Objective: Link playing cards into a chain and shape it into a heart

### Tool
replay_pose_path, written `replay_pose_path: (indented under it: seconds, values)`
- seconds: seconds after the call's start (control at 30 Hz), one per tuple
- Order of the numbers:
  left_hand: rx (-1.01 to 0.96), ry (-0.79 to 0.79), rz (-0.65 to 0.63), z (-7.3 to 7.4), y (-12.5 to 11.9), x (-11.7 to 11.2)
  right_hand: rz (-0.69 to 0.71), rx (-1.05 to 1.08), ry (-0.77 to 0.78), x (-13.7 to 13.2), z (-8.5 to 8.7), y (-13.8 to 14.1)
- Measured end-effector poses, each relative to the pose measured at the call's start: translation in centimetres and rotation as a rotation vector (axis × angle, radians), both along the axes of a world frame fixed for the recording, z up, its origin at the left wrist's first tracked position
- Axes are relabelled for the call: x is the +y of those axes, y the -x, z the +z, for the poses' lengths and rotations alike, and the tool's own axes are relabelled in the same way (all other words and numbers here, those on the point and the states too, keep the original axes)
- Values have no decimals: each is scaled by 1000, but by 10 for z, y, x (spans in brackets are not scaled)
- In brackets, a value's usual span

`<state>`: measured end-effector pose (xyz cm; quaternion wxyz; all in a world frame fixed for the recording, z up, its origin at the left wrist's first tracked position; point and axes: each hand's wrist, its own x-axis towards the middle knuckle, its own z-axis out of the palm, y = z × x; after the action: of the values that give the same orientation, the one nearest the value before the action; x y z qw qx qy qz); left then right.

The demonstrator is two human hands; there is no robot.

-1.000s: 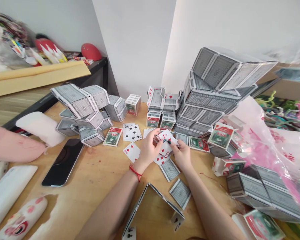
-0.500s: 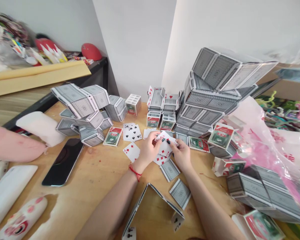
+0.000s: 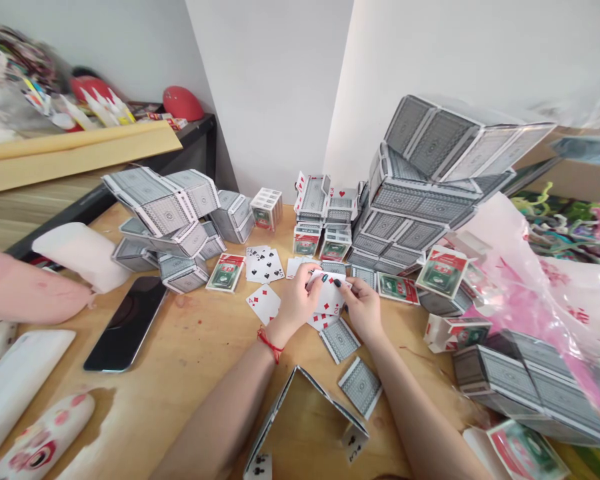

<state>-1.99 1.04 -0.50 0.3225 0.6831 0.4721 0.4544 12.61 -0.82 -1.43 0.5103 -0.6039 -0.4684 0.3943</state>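
Observation:
Between my two hands is a playing card (image 3: 329, 301), a two of diamonds, its far edge folded over. My left hand (image 3: 303, 293) is closed on its left side, thumb on top. From the right, my right hand (image 3: 363, 303) pinches the same card. Under it lie more diamond cards (image 3: 321, 322). A face-down card (image 3: 340, 341) lies just below my hands, and another face-down card (image 3: 361, 387) is nearer to me. Between my forearms stands a folded card frame (image 3: 300, 407). Left of my hands are a four of diamonds (image 3: 264, 303) and some spades (image 3: 265, 265).
Folded-card structures stand at the left (image 3: 160, 207) and, taller, at the right (image 3: 410, 193). Card boxes (image 3: 443, 270) and pink plastic (image 3: 520, 267) lie to the right. A phone (image 3: 127, 327) rests at the left. More card blocks (image 3: 530, 387) sit near right.
The far edge of the two of diamonds has been bent over toward me; its upper corner mark no longer shows. My hands have hardly moved.

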Motion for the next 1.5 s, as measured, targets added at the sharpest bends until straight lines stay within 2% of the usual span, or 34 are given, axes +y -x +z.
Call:
replay_pose_path:
  seconds: [0.23, 0.47, 0.77, 1.1, 1.33, 1.5]
  values:
    - [-137, 15, 16, -1, -2, 0, 58, 180, 18, 1, -1, 0]
    - [-271, 154, 29, 2, -3, 2, 75, 164, 23, 1, -3, 0]
    - [-263, 175, -32, 1, -3, 2, 43, 153, -2, 0, 3, 1]
    - [-196, 142, -21, 2, -4, 1, 60, 169, -1, -1, 6, 2]
    - [-220, 193, 8, -4, -2, 6, -6, 158, -4, -1, 4, 1]
    - [-241, 209, 11, -5, -1, 8, 29, 146, 6, 0, 2, 0]
